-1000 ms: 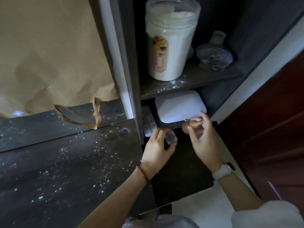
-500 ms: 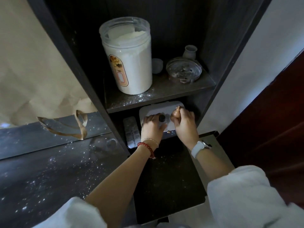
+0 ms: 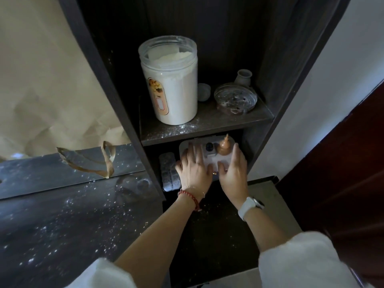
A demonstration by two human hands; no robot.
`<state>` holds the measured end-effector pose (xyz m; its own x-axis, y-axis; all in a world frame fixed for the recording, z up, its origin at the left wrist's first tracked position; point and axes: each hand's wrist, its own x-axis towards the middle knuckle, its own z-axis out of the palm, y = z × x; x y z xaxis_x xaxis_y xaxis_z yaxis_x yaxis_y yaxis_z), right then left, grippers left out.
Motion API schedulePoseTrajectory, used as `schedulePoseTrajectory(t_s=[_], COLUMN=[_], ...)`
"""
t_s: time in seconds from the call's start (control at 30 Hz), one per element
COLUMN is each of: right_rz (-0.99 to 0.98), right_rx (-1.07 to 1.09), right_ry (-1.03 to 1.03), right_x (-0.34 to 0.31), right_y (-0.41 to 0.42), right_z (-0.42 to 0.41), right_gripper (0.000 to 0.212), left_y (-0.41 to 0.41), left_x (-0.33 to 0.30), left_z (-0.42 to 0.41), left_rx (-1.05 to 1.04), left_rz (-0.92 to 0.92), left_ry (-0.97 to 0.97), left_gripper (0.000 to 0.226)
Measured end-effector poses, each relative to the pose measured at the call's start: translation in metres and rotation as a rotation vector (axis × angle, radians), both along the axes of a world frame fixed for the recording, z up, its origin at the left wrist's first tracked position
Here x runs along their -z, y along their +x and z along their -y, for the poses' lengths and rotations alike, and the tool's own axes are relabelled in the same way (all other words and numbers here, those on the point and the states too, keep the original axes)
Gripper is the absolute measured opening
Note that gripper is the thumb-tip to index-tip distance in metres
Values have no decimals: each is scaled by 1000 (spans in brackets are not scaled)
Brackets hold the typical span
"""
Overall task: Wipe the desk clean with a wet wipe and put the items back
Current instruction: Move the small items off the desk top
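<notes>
A white box lies in the lower cubby under the dark shelf. On its top stand a small dark round item and a copper gourd-shaped ornament. My left hand rests flat on the box's left part, fingers spread. My right hand lies on its right part, fingers apart, holding nothing. The dark desk at the left is speckled with white powder.
A large jar of white powder, a small pale cup, a glass dish and a little grey vase stand on the dusty shelf. A grey pack lies left of the box. A brown paper bag leans at the back left.
Both hands have set the dark item and the gourd ornament on the white box and let go; they now rest open on the box. The camera has moved closer to the cubby.
</notes>
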<state>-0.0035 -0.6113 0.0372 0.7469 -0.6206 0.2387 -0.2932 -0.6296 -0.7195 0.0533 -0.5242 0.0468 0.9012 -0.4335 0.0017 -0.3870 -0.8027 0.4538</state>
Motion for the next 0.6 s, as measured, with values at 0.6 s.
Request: schedulePoseTrajectory(t_s=[0.6], right_rz=[-246], right_rx=[-779], right_ry=[-138], right_x=[84], right_y=[-66], right_z=[-272], right_gripper=[40], left_y=[-120], left_x=[70], left_z=[-367], left_rx=[-687], left_rz=[-140], left_ry=[61], left_gripper=[47])
